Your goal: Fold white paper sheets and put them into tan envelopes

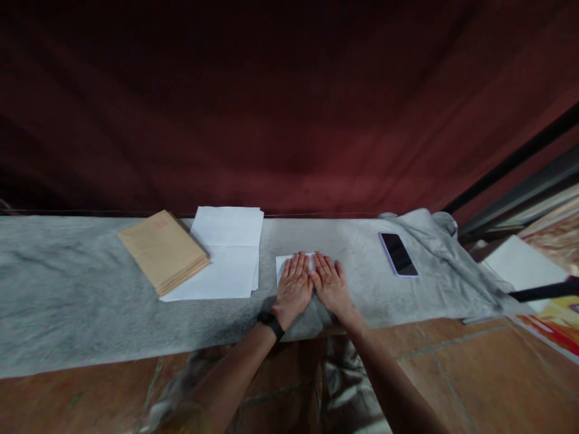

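Both palms lie flat, side by side, on a small white sheet of paper that rests on the grey cloth. My left hand, with a black band at its wrist, covers the paper's middle, fingers stretched out. My right hand presses beside it, fingers extended and the thumb touching the left hand. Most of the paper is hidden under the hands, so whether it is folded I cannot tell. To the left lie several larger white sheets with a crease across them. A stack of brown envelopes overlaps their left side.
A phone in a lilac case lies to the right. The grey cloth covers a long narrow surface and bunches up at its right end. Behind it hangs a dark red curtain-like backdrop. Tiled floor shows in front.
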### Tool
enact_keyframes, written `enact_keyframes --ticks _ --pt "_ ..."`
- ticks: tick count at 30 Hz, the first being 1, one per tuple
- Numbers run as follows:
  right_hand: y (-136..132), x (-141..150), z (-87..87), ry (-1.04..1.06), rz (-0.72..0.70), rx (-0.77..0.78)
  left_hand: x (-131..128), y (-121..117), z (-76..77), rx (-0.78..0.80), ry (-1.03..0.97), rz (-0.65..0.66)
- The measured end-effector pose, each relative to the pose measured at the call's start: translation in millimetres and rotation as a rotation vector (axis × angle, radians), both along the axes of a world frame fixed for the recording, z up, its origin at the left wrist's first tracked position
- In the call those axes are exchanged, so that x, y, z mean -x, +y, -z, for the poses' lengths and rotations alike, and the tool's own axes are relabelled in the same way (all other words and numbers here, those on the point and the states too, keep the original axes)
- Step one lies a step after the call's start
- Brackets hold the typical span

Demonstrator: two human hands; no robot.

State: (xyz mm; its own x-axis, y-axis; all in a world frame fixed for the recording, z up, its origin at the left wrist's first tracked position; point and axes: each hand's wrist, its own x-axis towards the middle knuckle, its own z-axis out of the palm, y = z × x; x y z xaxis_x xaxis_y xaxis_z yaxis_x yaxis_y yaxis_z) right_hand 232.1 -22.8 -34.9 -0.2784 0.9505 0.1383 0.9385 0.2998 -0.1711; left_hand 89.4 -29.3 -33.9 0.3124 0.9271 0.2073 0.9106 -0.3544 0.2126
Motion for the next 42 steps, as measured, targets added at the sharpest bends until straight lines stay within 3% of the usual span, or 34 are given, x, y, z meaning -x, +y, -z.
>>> enact_keyframes --ticks 14,21,25,29,32,36,42 --pt "5 -1 0.3 -0.033 0.109 -0.059 26 2 -2.9 0.031 0.039 -0.224" --pt "-19 -12 6.1 -0.005 0.131 -0.118 32 3 -6.8 0.010 0.042 -0.274" --pt "-36 -19 5.2 0.046 0.041 -0.125 20 3 -13.7 -0.015 0.037 -0.197" --pt "-40 -23 3.0 0.094 -0.034 -0.104 -4 -2 -15.5 0.020 0.001 0.054" --pt "-40 -24 3.7 0.125 -0.027 -0.116 -17 -3 -12.7 0.055 -0.023 0.155" --pt "-43 -25 4.7 0.142 -0.031 -0.125 -18 3 -9.7 0.071 -0.052 0.133" --pt "-60 -23 3.5 0.151 -0.040 -0.171 -5 15 -8.4 0.076 -0.042 -0.018"
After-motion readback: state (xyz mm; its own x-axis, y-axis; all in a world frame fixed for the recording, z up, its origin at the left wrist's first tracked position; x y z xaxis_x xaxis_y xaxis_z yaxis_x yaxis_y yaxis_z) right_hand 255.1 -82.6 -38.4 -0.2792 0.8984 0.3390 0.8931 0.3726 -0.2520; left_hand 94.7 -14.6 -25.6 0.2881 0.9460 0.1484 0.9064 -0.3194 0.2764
